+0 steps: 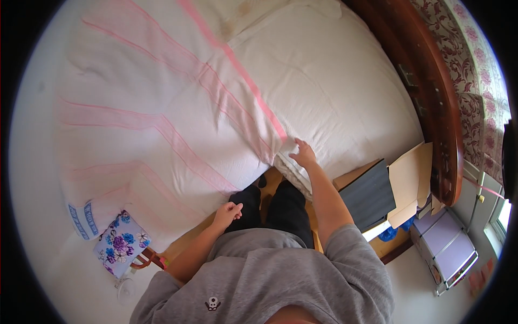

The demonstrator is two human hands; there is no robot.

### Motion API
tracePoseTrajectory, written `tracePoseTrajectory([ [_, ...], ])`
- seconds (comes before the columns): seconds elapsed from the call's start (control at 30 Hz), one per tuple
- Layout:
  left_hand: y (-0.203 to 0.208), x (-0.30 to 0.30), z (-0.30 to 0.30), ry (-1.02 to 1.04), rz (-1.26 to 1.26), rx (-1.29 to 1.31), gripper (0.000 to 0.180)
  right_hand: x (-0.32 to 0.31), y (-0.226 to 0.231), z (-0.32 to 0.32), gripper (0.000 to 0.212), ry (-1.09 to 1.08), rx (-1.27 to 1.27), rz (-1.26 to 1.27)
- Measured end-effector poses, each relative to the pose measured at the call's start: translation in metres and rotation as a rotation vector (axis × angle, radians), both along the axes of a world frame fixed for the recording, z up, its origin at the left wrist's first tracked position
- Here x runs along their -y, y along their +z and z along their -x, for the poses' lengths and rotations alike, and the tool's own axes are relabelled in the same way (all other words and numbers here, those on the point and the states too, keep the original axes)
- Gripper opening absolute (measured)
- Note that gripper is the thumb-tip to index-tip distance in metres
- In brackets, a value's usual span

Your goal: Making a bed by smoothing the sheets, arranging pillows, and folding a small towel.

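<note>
A white sheet with pink stripes covers the left part of the bed, its bright pink border running slantwise toward me. Right of that border lies a plain cream mattress surface. My right hand reaches forward over the bed's near edge, close to the end of the pink border; its fingers are apart and grip nothing visible. Whether the fingertips touch the fabric, I cannot tell. My left hand hangs in front of my thigh, fingers curled in, with nothing seen in them.
An open cardboard box with a dark panel stands right of my right arm. A dark wooden headboard curves along the right, beside patterned curtains. A flowered cloth is at lower left, and a lilac folding piece at lower right.
</note>
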State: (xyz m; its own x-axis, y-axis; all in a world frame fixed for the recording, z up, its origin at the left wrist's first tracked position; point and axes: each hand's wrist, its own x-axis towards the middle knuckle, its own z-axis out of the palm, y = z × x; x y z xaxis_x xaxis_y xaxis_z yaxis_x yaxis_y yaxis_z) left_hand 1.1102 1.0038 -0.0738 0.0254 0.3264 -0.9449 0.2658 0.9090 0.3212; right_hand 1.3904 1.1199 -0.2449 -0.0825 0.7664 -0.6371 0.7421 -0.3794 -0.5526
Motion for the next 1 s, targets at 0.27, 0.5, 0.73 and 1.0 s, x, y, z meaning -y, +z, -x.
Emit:
tracePoseTrajectory([
  [0.27,-0.029,0.026,0.052,0.164,0.010,0.037,0.027,-0.019,-0.008,0.070,0.046,-0.104,0.071,0.099],
  [0.5,-0.038,0.057,0.105,0.253,0.029,-0.006,0.026,-0.001,0.033,0.087,0.027,0.479,0.359,-0.138],
  [0.73,-0.046,0.056,0.105,0.258,0.031,0.045,0.026,-0.001,0.037,0.077,0.019,0.115,0.333,-0.092],
  [1.0,-0.050,0.056,0.085,0.296,0.070,0.026,0.026,0.009,0.002,0.005,0.037,-0.140,0.284,0.299],
])
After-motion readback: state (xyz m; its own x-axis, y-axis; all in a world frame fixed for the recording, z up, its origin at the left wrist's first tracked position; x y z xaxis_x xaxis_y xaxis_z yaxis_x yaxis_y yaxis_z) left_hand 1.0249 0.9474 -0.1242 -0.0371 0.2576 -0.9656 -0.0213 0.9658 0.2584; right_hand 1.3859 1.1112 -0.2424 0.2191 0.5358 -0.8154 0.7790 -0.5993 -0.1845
